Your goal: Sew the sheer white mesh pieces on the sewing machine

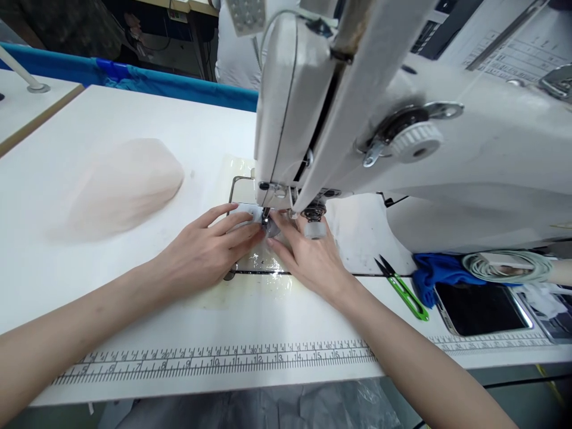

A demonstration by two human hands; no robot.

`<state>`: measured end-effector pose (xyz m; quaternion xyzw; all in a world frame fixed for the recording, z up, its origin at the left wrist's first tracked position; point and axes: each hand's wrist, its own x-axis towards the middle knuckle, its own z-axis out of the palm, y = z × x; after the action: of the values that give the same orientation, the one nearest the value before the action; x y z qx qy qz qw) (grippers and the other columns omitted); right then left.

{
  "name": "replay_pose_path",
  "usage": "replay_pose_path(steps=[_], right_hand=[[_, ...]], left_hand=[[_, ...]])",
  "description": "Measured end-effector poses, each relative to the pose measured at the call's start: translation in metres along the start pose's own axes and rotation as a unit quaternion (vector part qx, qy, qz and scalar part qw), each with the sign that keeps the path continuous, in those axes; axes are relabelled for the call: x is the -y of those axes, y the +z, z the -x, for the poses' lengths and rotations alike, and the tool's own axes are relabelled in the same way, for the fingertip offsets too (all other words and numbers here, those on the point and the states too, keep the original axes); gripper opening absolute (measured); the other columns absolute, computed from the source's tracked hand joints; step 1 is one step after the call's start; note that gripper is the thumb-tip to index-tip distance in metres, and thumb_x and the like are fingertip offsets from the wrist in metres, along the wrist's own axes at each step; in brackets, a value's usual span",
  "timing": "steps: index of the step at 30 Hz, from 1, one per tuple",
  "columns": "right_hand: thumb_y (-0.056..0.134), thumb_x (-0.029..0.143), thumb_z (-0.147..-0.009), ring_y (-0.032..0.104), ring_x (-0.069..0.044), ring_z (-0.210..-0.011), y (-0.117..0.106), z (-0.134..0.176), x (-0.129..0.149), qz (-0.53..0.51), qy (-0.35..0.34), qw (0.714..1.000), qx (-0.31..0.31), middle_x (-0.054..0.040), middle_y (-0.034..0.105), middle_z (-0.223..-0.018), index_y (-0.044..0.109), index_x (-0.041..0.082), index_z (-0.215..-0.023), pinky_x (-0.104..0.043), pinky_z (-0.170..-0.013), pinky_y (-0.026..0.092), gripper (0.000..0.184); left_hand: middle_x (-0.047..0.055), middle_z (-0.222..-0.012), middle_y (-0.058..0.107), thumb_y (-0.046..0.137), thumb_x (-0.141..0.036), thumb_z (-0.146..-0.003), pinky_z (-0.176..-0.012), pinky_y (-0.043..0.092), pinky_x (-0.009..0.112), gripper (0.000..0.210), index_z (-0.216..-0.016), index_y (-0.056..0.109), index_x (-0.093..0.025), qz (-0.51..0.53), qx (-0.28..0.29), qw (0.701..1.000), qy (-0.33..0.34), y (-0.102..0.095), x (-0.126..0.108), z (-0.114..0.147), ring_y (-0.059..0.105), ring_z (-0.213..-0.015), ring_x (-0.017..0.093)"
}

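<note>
A small greyish, see-through piece of fabric [272, 229] lies beneath the needle and presser foot [266, 218] of a white sewing machine [295, 107]. My left hand [212, 244] rests left of the foot, its fingers stretched out low over the machine bed and their tips close to the fabric's edge. From the other side, my right hand [313, 253] has the fabric between thumb and index finger. Part of that hand is hidden behind the machine's head and a white knob [314, 229]. The fabric's far side is out of sight.
Green-handled thread snips [404, 292] lie at right, near a blue cloth [426, 274], a coiled pale cord [509, 265] and a phone [485, 307]. A printed ruler [236, 360] runs along the table's front edge. A blue fabric trough [179, 86] borders the back; people are beyond.
</note>
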<state>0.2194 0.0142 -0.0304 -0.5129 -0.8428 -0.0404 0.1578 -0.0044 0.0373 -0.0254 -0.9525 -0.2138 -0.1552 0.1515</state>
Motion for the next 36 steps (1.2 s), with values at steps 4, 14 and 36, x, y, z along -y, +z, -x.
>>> replay_pose_path(steps=[4, 14, 36], right_hand=[[0.042, 0.050, -0.097, 0.047, -0.031, -0.125, -0.0017, -0.0002, 0.0022, 0.000, 0.024, 0.999, 0.040, -0.0168, 0.061, -0.113, 0.069, 0.015, -0.113, -0.051, -0.101, 0.044, 0.047], [0.034, 0.052, -0.099, 0.043, -0.033, -0.130, -0.0026, 0.0001, 0.0013, 0.001, 0.023, 0.998, 0.064, -0.0180, 0.059, -0.123, 0.059, 0.016, -0.129, -0.055, -0.104, 0.039, 0.053], [0.041, 0.048, -0.097, 0.048, -0.034, -0.126, -0.0014, 0.0028, -0.0007, 0.034, 0.014, 0.999, 0.032, -0.0157, 0.060, -0.123, 0.055, 0.021, -0.134, -0.056, -0.100, 0.040, 0.048]], left_hand=[[0.002, -0.132, 0.062, 0.046, -0.008, -0.090, -0.115, 0.033, 0.042, 0.043, -0.129, 0.058, -0.020, 0.016, 0.016, 1.000, -0.020, 0.0003, -0.0002, 0.0010, 0.049, -0.130, 0.023], [0.007, -0.135, 0.060, 0.049, -0.014, -0.090, -0.112, 0.034, 0.048, 0.042, -0.131, 0.057, -0.018, 0.012, 0.056, 0.998, -0.028, -0.0033, 0.0018, 0.0020, 0.050, -0.130, 0.028], [0.005, -0.135, 0.060, 0.044, -0.017, -0.092, -0.118, 0.024, 0.045, 0.042, -0.132, 0.055, -0.020, 0.022, 0.043, 0.998, -0.038, 0.0050, 0.0030, 0.0046, 0.046, -0.133, 0.023]])
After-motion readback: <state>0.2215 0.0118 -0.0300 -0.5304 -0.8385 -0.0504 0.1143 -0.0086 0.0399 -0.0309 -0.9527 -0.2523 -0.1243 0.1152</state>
